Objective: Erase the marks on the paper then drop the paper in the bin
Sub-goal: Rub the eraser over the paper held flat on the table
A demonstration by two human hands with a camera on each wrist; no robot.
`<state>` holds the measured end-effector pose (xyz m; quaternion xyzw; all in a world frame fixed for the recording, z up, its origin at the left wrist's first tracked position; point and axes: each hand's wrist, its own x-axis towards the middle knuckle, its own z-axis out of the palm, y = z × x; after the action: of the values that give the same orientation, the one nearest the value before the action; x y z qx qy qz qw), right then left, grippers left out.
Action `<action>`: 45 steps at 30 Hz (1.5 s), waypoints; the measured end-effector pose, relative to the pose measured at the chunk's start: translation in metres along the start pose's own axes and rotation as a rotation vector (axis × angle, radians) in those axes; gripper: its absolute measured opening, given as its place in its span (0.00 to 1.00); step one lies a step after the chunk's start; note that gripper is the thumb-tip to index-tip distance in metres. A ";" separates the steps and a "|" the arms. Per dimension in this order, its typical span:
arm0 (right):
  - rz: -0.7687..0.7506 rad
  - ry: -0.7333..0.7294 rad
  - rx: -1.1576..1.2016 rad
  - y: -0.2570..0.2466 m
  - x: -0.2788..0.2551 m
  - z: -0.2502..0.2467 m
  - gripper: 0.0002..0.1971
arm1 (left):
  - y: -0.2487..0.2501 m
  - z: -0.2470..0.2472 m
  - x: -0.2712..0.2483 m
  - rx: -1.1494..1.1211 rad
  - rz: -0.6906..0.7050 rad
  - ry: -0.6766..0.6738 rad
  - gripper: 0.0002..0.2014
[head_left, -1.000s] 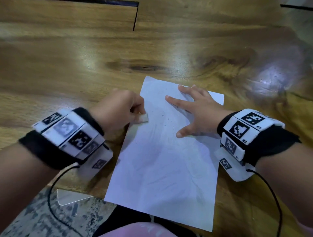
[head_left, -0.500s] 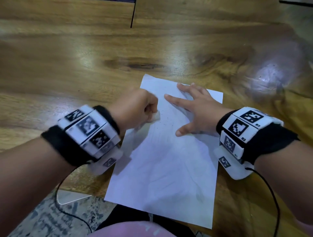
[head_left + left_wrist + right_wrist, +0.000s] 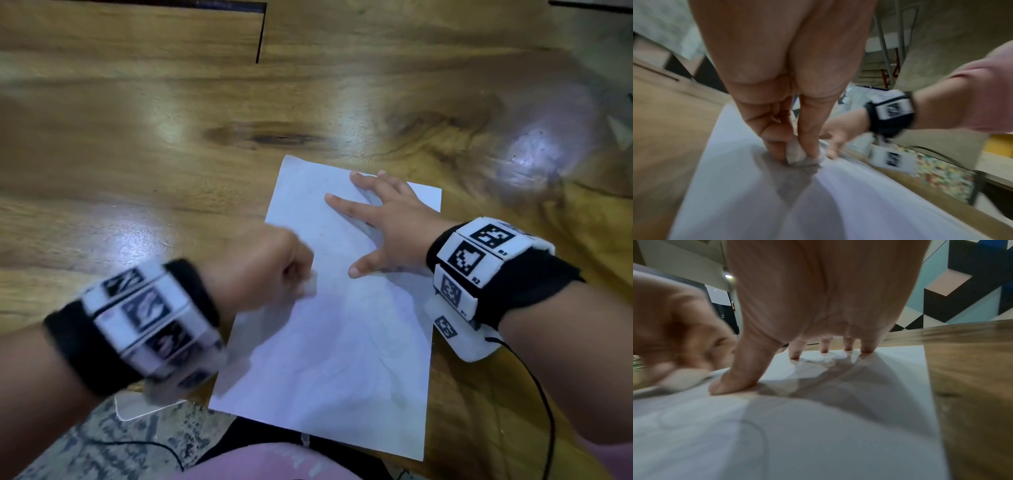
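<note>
Here the paper [image 3: 329, 329] lies flat on the wooden table [image 3: 137, 154], its near edge hanging a little past the table's front edge. The left hand [image 3: 260, 267] is curled into a fist over the sheet's left side and pinches a small white eraser [image 3: 310, 286] between thumb and fingertips; in the left wrist view the eraser [image 3: 795, 151] is pressed down onto the paper [image 3: 838, 203], with a grey shadow just beneath it. That hand and its wristband are smeared with blur. The right hand [image 3: 390, 222] holds nothing: it lies spread on the upper right part of the sheet, fingers straight and apart, the thumb stretched toward the left hand. In the right wrist view the thumb and four fingertips [image 3: 794, 356] all touch the paper [image 3: 818, 434]. Faint pencil lines show on the sheet near the lower middle, and small dark specks lie between the two hands. No bin can be made out in any view.
</note>
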<state>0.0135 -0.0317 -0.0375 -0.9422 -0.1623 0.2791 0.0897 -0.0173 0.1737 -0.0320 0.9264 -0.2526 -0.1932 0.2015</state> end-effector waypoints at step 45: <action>-0.015 -0.021 -0.017 0.001 -0.001 0.000 0.51 | 0.010 -0.005 0.020 -0.032 -0.008 0.021 0.02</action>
<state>0.0125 -0.0329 -0.0372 -0.9386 -0.1728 0.2870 0.0822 -0.0033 0.1566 -0.0286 0.9261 -0.2437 -0.1881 0.2180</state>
